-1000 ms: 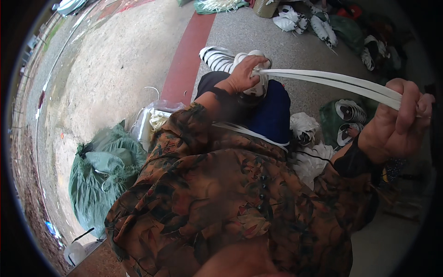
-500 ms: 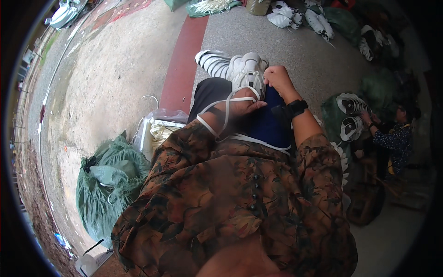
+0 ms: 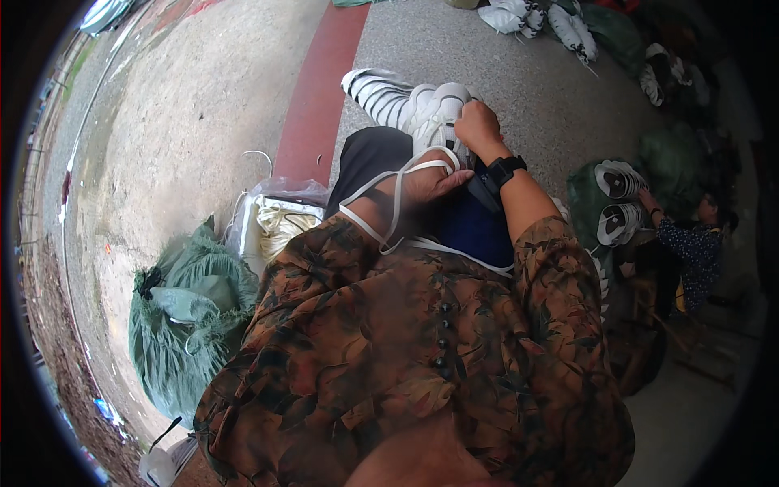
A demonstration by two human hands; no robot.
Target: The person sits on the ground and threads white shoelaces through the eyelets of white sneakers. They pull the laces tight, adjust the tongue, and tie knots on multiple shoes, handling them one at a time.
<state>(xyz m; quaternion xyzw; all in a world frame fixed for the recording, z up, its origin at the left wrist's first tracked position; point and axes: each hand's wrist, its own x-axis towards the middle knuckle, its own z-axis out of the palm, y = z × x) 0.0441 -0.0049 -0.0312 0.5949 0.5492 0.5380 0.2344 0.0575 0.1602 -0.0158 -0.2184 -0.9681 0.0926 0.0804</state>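
A white sneaker (image 3: 434, 109) lies on my lap over dark trousers, and beside it is a shoe with grey and white stripes (image 3: 377, 91). My right hand (image 3: 477, 126), with a black watch (image 3: 503, 172) on its wrist, grips the sneaker's top with curled fingers. My left hand (image 3: 430, 185) is just below it, closed on flat white laces (image 3: 389, 203). The laces loop over my left wrist and trail down across my patterned shirt.
A green net sack (image 3: 191, 316) and a clear plastic bag of white laces (image 3: 280, 221) sit at my left on the concrete. Another person (image 3: 696, 237) sits at right handling shoes (image 3: 618, 199). More shoes (image 3: 535, 16) lie piled at the top.
My right hand, which was stretched far right pulling the laces taut, has come back onto the sneaker. The laces are now slack and looped around my left wrist.
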